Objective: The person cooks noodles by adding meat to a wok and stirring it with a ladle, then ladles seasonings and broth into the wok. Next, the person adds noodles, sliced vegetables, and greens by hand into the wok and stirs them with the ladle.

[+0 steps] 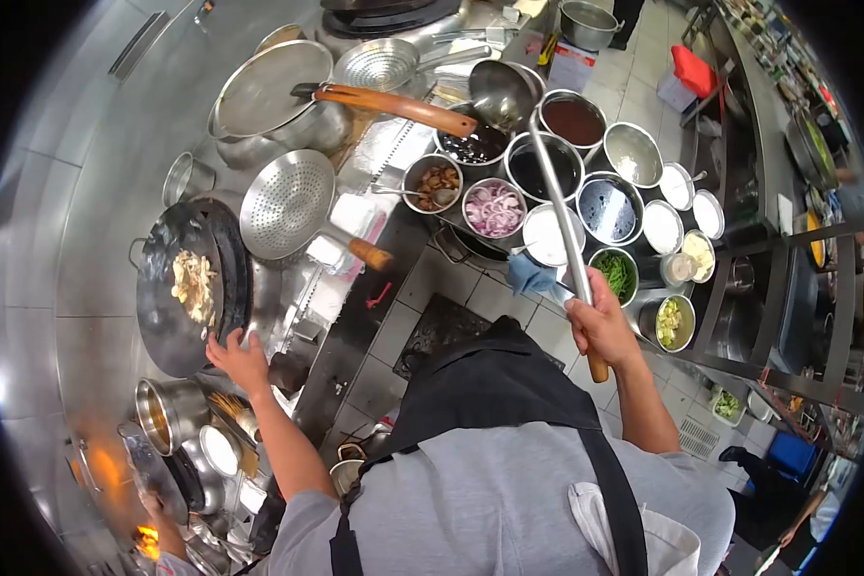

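Observation:
My right hand (pixel 605 322) is wrapped round the wooden end of a long-handled ladle (pixel 559 197). The ladle's dark bowl (pixel 502 93) is over the seasoning containers, close to a pot of dark sauce (pixel 475 146). My left hand (pixel 238 360) has its fingers spread at the near rim of a black wok (pixel 168 312); whether the fingertips touch the rim I cannot tell. Pale cooked pieces of food (pixel 194 288) lie in the wok. A blue cloth (pixel 533 278) hangs by the containers, left of my right hand.
A perforated strainer (pixel 288 204) and a wooden-handled tool (pixel 394 110) lie beyond the wok. Sliced red onion (pixel 494 207) and chopped greens (pixel 612 274) fill nearby containers. At the lower left, another person's hand (pixel 163 514) is near flames (pixel 147 540). A steel rack (pixel 787 278) stands right.

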`<control>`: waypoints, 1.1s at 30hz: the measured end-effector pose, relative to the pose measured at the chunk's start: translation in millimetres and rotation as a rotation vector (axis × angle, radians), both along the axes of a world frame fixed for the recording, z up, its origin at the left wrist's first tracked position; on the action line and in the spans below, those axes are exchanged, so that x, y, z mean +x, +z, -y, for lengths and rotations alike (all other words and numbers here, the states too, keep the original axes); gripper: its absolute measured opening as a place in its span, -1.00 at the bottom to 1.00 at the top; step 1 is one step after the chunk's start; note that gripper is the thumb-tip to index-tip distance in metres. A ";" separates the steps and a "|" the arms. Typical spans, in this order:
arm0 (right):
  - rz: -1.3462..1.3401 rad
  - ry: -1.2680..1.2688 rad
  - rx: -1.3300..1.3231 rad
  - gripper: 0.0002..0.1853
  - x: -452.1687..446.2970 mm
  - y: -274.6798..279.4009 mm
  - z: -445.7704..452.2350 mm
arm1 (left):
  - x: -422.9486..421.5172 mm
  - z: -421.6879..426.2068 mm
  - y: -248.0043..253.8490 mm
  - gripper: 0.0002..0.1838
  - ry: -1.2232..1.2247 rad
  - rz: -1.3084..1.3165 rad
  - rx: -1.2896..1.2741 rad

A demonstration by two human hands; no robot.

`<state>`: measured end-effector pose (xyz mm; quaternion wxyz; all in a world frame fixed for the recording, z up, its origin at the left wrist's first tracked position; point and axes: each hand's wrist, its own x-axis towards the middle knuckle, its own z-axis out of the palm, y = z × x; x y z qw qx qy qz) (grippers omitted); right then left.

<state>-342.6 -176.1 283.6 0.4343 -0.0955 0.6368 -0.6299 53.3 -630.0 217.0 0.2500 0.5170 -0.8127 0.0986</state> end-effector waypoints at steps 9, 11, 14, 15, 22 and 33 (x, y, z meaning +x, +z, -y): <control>0.022 0.226 0.063 -0.40 -39.8 -33.6 -13.7 | -10.4 5.9 6.8 -0.66 0.163 0.124 0.060; 0.027 0.236 0.069 -0.39 -41.9 -35.0 -12.3 | -11.7 6.6 7.6 -0.66 0.172 0.099 0.067; 0.028 0.245 0.084 -0.39 -42.8 -34.3 -10.4 | -12.7 8.3 6.3 -0.66 0.172 0.114 0.042; 0.028 0.249 0.086 -0.40 -41.7 -37.0 -10.2 | -13.2 8.9 4.8 -0.66 0.174 0.108 0.040; 0.223 0.214 0.031 -0.44 -36.6 -16.6 0.5 | -14.9 5.5 4.1 -0.66 0.180 0.081 0.042; 0.679 0.052 -0.306 -0.51 -43.0 17.8 6.6 | -11.7 6.3 1.4 -0.66 0.188 0.063 0.075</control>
